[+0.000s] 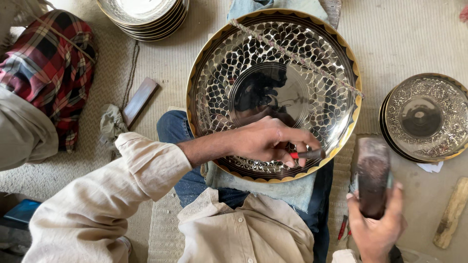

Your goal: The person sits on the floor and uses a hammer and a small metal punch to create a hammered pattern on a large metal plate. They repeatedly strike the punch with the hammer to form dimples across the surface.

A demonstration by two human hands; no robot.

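Both hands are at work over the large engraved metal plate point(273, 92), which fills the centre of the frame and rests on a blue cloth point(273, 187) across the person's lap. The left hand point(265, 141) is closed around a thin chisel with a red band point(306, 155), its tip set on the plate's lower right rim. At the lower right of the frame the right hand point(375, 226) grips a dark wooden mallet block point(373, 175), held just off the plate's edge.

Judging by the tool placement, the step in hand is chasing the pattern along the border; the next move calls for a controlled strike of the block on the chisel's head, with the tip kept steady on the rim.

By count: one large plate in work, with a twisted cord point(297, 56) lying across it; one stack of plain plates point(144, 17) at the upper left; one stack of smaller engraved plates point(424, 117) at the right edge; one flat wooden strip point(140, 101) at the left; one pale wooden stick point(452, 212) at the lower right.
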